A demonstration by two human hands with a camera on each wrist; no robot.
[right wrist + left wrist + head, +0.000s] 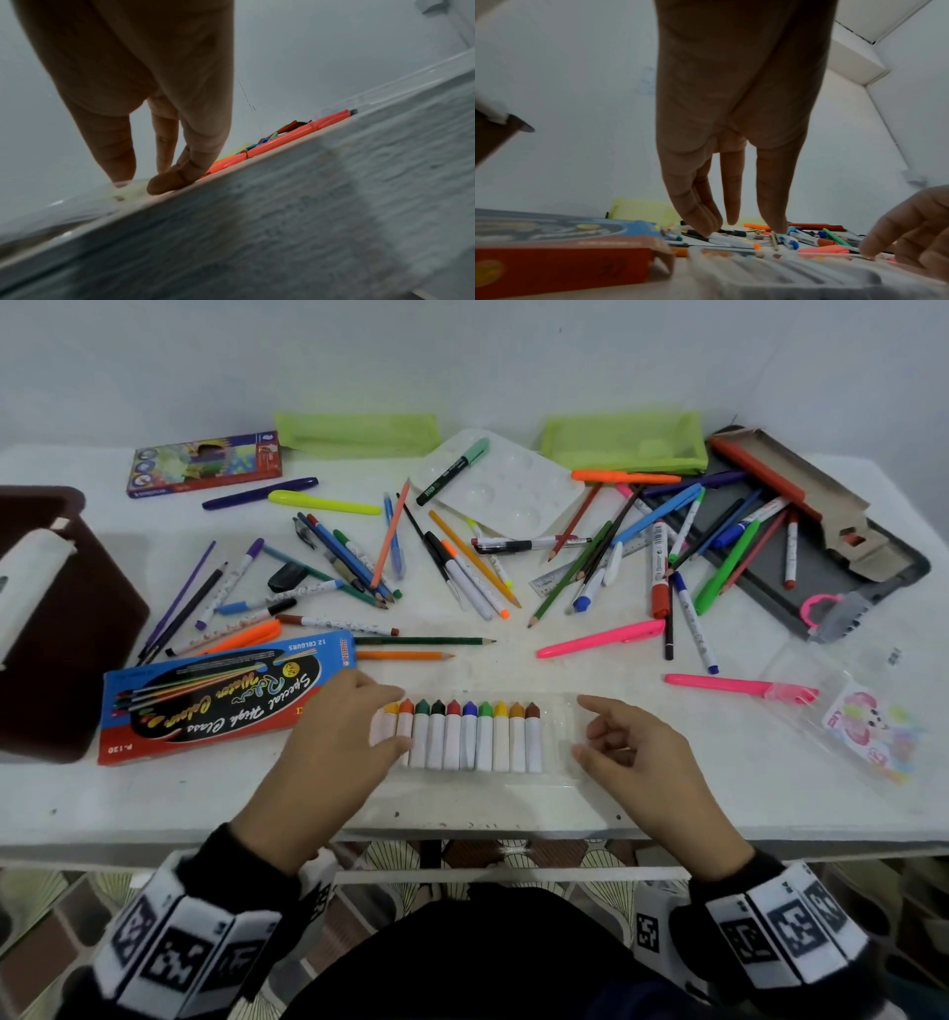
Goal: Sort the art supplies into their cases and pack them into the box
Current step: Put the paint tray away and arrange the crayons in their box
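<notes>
A clear plastic tray [513, 783] holding a row of white paint tubes [467, 737] with coloured caps lies near the table's front edge. My left hand [382, 719] rests on the tray's left end, fingers straight over the first tubes. In the left wrist view those fingers [731, 203] hang straight down above the tray [782, 270]. My right hand [583, 726] touches the tray's right end with index finger and thumb spread and the other fingers loosely bent. Its fingertips [159, 184] sit at the tray's edge. The blue and red water colour box [215, 701] lies just left of the tray.
Pens, pencils and markers lie scattered across the middle of the table. A dark brown box [51, 634] stands at the left edge. Two green pouches [359, 434] [624, 441], a white palette [503, 480] and a pencil box [205, 463] are at the back. A grey tray [832, 577] and clear case [862, 716] lie right.
</notes>
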